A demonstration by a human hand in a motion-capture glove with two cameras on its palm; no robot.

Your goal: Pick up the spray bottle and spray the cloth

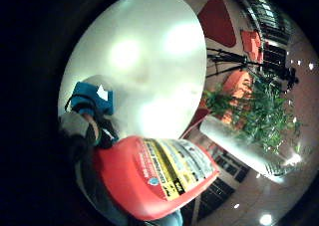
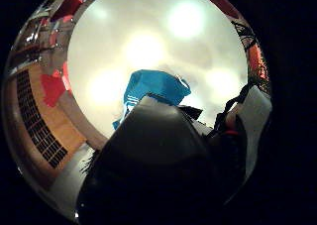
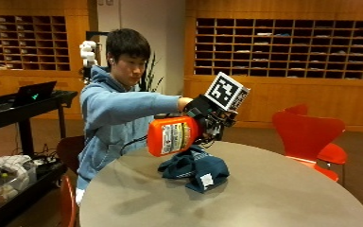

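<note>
Person: seated at the left of the outside view in a light blue hooded top, right arm stretched toward the middle of the frame, above the desk (image 3: 282, 189).
Spray bottle: an orange-red spray bottle (image 3: 172, 135) with a white and yellow label, just left of centre in the outside view. It is held in the air, tipped on its side, body pointing left. It is above the cloth and apart from it. In the little finger side palm view it fills the lower middle of the frame.
Right hand: the gloved right hand (image 3: 203, 116) is at centre frame, at the bottle's right end where the spray head would be. Its fingers are curled round that end, holding the bottle. The trigger and nozzle are hidden by the glove.
Cloth: a dark blue-teal cloth (image 3: 194, 169) with a small white tag lies crumpled on the desk, just below the bottle and hand.
Desk: round and pale grey, filling the lower half of the outside view.
Chair: an orange chair (image 3: 307, 135) at the right of the frame, beyond the desk.
Step in hand, as a judgement: the bottle is lifted; spraying looks to be the step now.
Doing it well: aim the nozzle down at the middle of the cloth, keep the bottle low and steady, and squeeze the trigger fully so the mist lands on the fabric and not on the bare desk.
</note>
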